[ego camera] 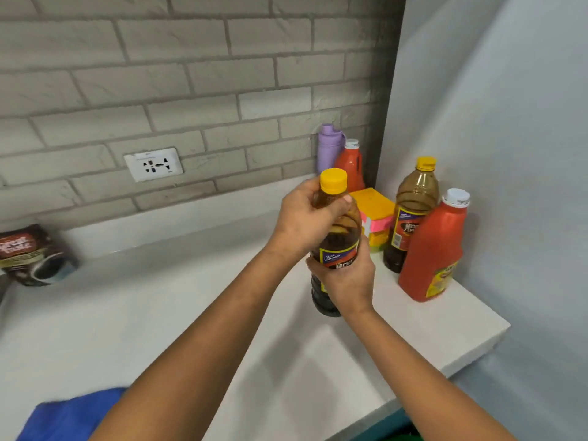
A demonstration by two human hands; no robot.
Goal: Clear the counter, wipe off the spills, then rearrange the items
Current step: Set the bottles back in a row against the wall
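Note:
A dark-liquid bottle with a yellow cap point(334, 237) is held upright over the white counter point(159, 313), right of centre. My left hand point(302, 218) grips its neck just under the cap. My right hand point(346, 278) wraps its lower body over the label. In the right corner stand a second yellow-capped brown bottle point(413, 211), a red sauce bottle with a white cap point(436, 249), another red bottle point(351, 167), a purple flask point(329, 148) and a yellow and pink box point(375, 214). A blue cloth point(73, 415) lies at the bottom left.
A dark coffee pouch point(31, 253) leans against the brick wall at the far left. A white wall socket point(154, 165) sits above the counter. A pale wall point(509, 154) bounds the right side, and the counter's right end point(496, 332) drops off near it.

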